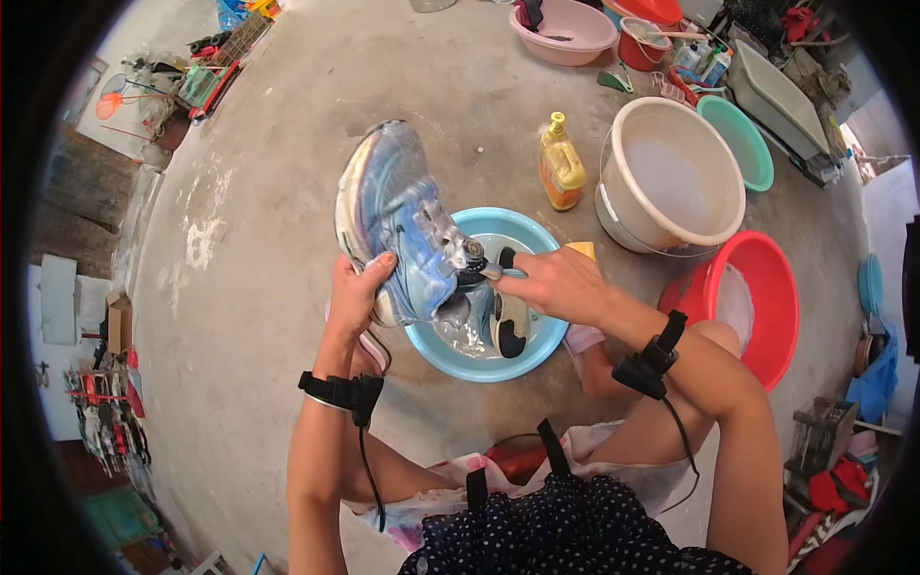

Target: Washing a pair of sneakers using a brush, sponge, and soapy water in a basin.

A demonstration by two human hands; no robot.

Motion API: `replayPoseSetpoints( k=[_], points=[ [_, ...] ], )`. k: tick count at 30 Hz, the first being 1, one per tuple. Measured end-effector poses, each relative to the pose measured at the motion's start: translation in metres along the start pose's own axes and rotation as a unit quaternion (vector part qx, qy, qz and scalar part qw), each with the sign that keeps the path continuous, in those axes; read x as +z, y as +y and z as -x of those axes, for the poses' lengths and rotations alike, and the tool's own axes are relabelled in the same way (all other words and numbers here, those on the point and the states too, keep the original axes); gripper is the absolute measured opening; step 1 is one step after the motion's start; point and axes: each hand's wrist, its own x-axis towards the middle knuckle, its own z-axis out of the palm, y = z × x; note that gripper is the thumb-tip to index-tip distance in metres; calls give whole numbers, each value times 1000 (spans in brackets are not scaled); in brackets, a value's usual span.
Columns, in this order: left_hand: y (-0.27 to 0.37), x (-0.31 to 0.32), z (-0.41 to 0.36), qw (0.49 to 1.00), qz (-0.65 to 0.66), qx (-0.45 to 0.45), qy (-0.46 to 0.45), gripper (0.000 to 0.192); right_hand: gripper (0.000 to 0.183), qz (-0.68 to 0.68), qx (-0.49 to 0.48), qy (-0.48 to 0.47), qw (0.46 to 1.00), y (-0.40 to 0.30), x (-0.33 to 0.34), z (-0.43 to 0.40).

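Observation:
My left hand point(363, 287) grips a wet blue sneaker point(413, 237) by its pale sole, holding it toe-up over the left part of a light blue basin point(431, 359). My right hand point(553, 284) is closed on the blue-grey handle point(496, 272) of what looks like a brush. The tool's far end meets the sneaker near its tongue and collar, where its head is mostly hidden. Water lies in the basin, and a second shoe point(512, 320) with beige and black parts rests in it.
A yellow detergent bottle point(562, 165) stands beyond the basin. Right of it are a beige bucket point(611, 212) of cloudy water, a red tub point(780, 316) with suds and a green basin point(762, 154). A pink basin point(564, 50) sits farther back. Cables hang from both wrist straps.

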Motion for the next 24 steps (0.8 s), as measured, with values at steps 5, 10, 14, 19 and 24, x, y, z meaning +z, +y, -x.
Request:
replayPoseSetpoints(
  k=[5,10,14,19,24],
  points=[
    [3,-4,-9,999,-23,25,35,36,23,-185,25,62,980,-7,40,-5],
    [10,3,-9,992,-101,61,34,46,27,-646,310,-185,673,-20,29,-20],
    [-4,-4,-14,989,-105,98,42,47,32,-742,313,-176,566,-17,38,-23],
    [-6,-9,-14,988,-101,81,85,38,34,-760,320,-178,538,-11,35,-28],
    [-7,-2,-18,997,-36,50,57,30,28,-340,-11,101,935,29,72,-14]
  ],
)
